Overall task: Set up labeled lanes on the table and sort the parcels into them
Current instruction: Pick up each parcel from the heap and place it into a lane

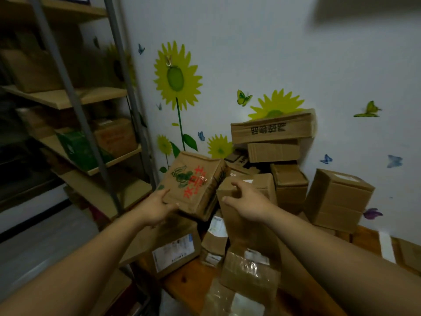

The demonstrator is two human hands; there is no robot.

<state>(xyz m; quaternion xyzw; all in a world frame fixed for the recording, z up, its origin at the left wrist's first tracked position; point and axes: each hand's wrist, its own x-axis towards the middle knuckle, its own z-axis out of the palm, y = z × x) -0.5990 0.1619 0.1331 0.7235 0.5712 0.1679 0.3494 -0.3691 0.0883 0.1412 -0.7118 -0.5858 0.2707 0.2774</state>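
A heap of cardboard parcels covers a wooden table (189,279) against the wall. My left hand (157,207) grips the near left corner of a tilted brown box with red characters and a green drawing (193,183), thumb on its top face. My right hand (246,199) hovers just right of that box, fingers spread and loosely curled, above a tall taped carton (248,252); it holds nothing. A box with a white shipping label (173,249) lies below my left hand.
Stacked cartons (273,128) lean on the sunflower-decorated wall behind. A large box (337,199) stands at the right. A metal shelf rack (91,133) with more boxes stands to the left, close to the table edge.
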